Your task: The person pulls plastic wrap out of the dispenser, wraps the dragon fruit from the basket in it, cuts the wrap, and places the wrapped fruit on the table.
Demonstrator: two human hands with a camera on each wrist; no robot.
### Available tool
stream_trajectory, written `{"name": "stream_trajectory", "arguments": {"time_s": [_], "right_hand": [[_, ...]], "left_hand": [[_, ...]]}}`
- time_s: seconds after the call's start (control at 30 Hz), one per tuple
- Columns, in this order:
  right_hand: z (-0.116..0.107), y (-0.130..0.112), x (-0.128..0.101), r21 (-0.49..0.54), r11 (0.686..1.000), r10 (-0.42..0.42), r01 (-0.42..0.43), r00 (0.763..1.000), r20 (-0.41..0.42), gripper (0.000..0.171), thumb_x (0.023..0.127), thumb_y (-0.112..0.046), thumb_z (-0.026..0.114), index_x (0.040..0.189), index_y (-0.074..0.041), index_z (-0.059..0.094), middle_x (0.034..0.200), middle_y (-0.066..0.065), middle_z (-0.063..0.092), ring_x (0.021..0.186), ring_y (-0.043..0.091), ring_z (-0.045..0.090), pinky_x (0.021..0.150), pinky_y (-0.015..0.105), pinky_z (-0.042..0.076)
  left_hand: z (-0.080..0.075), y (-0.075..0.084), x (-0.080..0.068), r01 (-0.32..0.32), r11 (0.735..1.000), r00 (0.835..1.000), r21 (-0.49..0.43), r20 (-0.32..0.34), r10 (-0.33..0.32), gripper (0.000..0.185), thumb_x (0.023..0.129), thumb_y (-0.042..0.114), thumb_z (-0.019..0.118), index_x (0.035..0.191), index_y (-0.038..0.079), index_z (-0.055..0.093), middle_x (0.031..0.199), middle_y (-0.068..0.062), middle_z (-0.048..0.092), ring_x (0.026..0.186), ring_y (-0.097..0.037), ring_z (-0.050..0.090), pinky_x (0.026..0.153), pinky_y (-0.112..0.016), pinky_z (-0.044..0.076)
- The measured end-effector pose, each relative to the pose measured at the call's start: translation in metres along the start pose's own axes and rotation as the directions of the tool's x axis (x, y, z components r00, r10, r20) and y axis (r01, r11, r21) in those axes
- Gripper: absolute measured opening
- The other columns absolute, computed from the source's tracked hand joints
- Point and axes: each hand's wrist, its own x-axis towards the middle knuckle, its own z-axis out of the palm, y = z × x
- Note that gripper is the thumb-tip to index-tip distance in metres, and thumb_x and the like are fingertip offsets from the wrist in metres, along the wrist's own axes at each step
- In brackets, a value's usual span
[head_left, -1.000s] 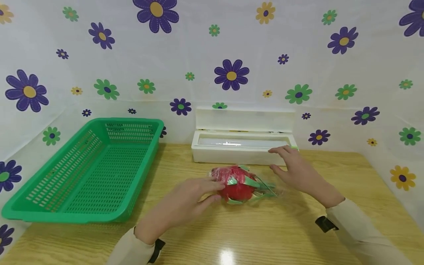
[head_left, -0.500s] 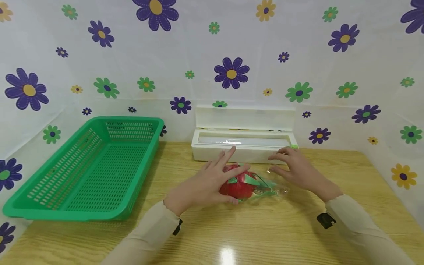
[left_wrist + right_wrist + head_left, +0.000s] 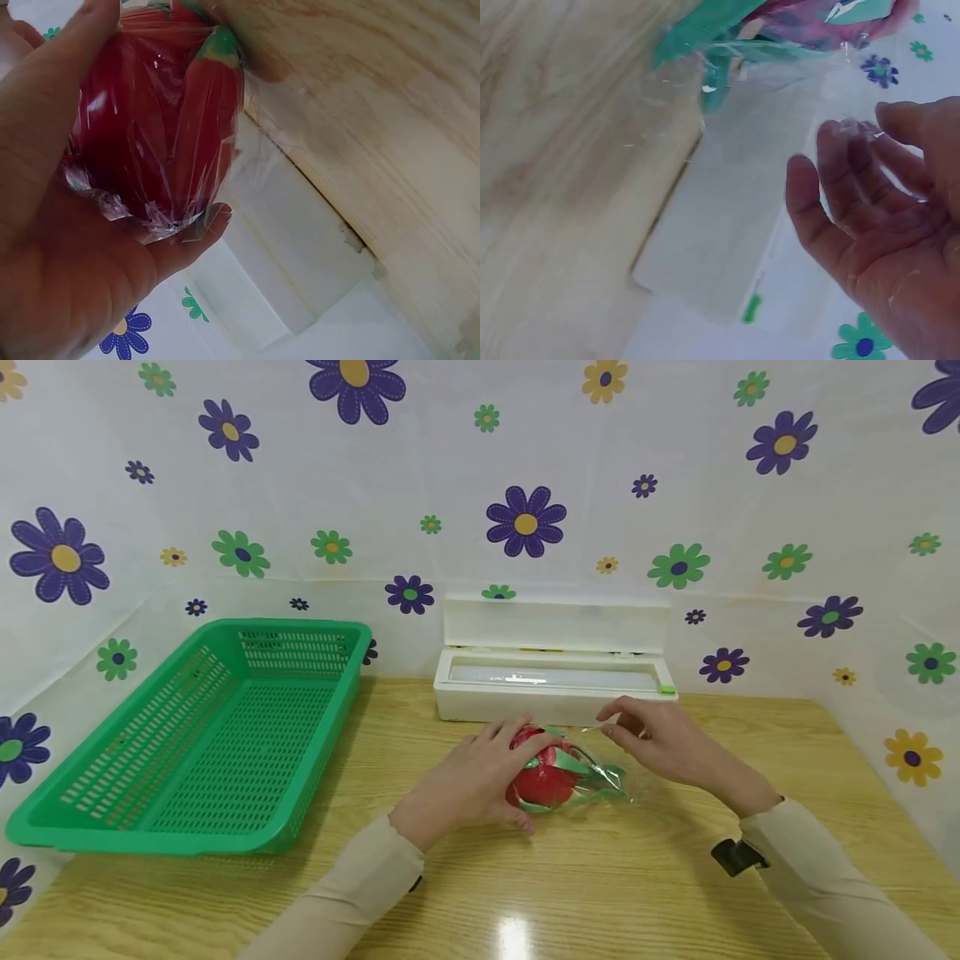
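Your left hand (image 3: 468,781) has curled down around the wrapped dragon fruit (image 3: 551,772) while your right hand (image 3: 663,745) pinches the cling film (image 3: 611,727) beside it; pulling unevenly could tear it.

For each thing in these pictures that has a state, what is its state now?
Left hand: grips the red fruit.
Red fruit: lies on the table, covered in clear film.
Right hand: pinches the clear film.
White dispenser box: lid open.
Green basket: upright, empty.
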Motion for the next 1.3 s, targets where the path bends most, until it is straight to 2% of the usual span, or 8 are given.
{"name": "stream_trajectory", "arguments": {"time_s": [0.17, 0.3, 0.5, 0.6, 0.7, 0.83, 1.03, 1.3], "right_hand": [[-0.004, -0.012, 0.001, -0.112, 0.994, 0.005, 0.0, 0.999, 0.047, 0.019, 0.098, -0.018, 0.069, 0.11, -0.004, 0.074, 0.071, -0.004, 0.058, 0.061, 0.005, 0.046, 0.057, 0.023, 0.042], [-0.002, -0.012, 0.001, -0.206, 0.979, 0.001, -0.003, 1.0, -0.012, 0.012, 0.097, -0.014, 0.069, 0.101, -0.006, 0.078, 0.077, 0.0, 0.062, 0.066, 0.008, 0.048, 0.058, 0.024, 0.043], [-0.006, -0.005, 0.006, -0.161, 0.981, 0.08, -0.105, 0.985, -0.152, 0.02, 0.102, -0.007, 0.055, 0.101, 0.003, 0.073, 0.085, 0.01, 0.069, 0.071, 0.016, 0.057, 0.064, 0.029, 0.047], [-0.011, -0.004, 0.004, -0.125, 0.984, 0.108, -0.126, 0.984, -0.144, 0.017, 0.103, -0.009, 0.055, 0.105, 0.001, 0.068, 0.087, 0.01, 0.071, 0.073, 0.017, 0.061, 0.066, 0.031, 0.05], [-0.013, -0.005, -0.002, -0.113, 0.992, 0.054, -0.061, 0.996, -0.067, 0.011, 0.099, -0.009, 0.064, 0.108, -0.002, 0.065, 0.09, 0.005, 0.07, 0.079, 0.015, 0.066, 0.069, 0.034, 0.056], [-0.011, -0.004, -0.014, -0.164, 0.984, -0.075, 0.075, 0.997, 0.006, 0.013, 0.09, -0.005, 0.074, 0.096, -0.009, 0.063, 0.088, -0.003, 0.064, 0.081, 0.012, 0.065, 0.074, 0.036, 0.059], [-0.008, 0.001, -0.03, -0.242, 0.962, -0.114, 0.122, 0.992, 0.045, 0.017, 0.086, -0.015, 0.08, 0.097, -0.015, 0.069, 0.094, -0.004, 0.063, 0.083, 0.014, 0.065, 0.072, 0.032, 0.057], [-0.001, 0.005, -0.029, -0.293, 0.922, -0.276, 0.254, 0.96, -0.037, 0.027, 0.083, -0.001, 0.08, 0.103, -0.01, 0.063, 0.097, 0.001, 0.064, 0.077, 0.011, 0.065, 0.066, 0.028, 0.057]], "left_hand": [[0.002, 0.0, 0.0, 0.012, 0.999, 1.0, 0.04, -0.013, -0.011, 0.102, 0.073, 0.06, 0.086, 0.156, 0.034, 0.032, 0.158, -0.01, 0.038, 0.142, -0.033, 0.043, 0.108, -0.054, 0.05], [0.005, -0.002, -0.001, -0.005, 0.998, 1.0, 0.059, -0.03, 0.007, 0.101, 0.074, 0.062, 0.084, 0.156, 0.036, 0.031, 0.156, -0.009, 0.041, 0.139, -0.032, 0.047, 0.103, -0.052, 0.054], [0.006, -0.004, -0.001, -0.044, 0.996, 0.996, 0.083, -0.072, 0.05, 0.101, 0.073, 0.062, 0.085, 0.155, 0.039, 0.032, 0.153, -0.007, 0.045, 0.133, -0.03, 0.051, 0.097, -0.049, 0.057], [0.007, -0.004, -0.001, -0.036, 0.996, 0.997, 0.078, -0.068, 0.041, 0.101, 0.073, 0.061, 0.085, 0.155, 0.04, 0.031, 0.153, -0.007, 0.044, 0.134, -0.031, 0.05, 0.098, -0.05, 0.056], [0.008, -0.003, -0.001, -0.025, 0.997, 0.998, 0.072, -0.063, 0.03, 0.101, 0.073, 0.061, 0.085, 0.155, 0.041, 0.03, 0.154, -0.008, 0.043, 0.135, -0.032, 0.049, 0.098, -0.051, 0.056], [0.008, -0.002, -0.001, -0.02, 0.998, 0.998, 0.064, -0.064, 0.024, 0.101, 0.073, 0.062, 0.085, 0.155, 0.042, 0.029, 0.155, -0.007, 0.042, 0.135, -0.032, 0.049, 0.098, -0.05, 0.056], [0.008, -0.002, -0.001, -0.019, 0.999, 0.998, 0.051, -0.062, 0.022, 0.101, 0.074, 0.062, 0.084, 0.156, 0.043, 0.028, 0.156, -0.007, 0.041, 0.136, -0.032, 0.047, 0.099, -0.051, 0.055], [0.009, -0.003, -0.002, -0.019, 0.999, 0.997, 0.041, -0.067, 0.022, 0.1, 0.074, 0.06, 0.085, 0.155, 0.041, 0.03, 0.155, -0.007, 0.042, 0.136, -0.032, 0.047, 0.099, -0.051, 0.056]]}}
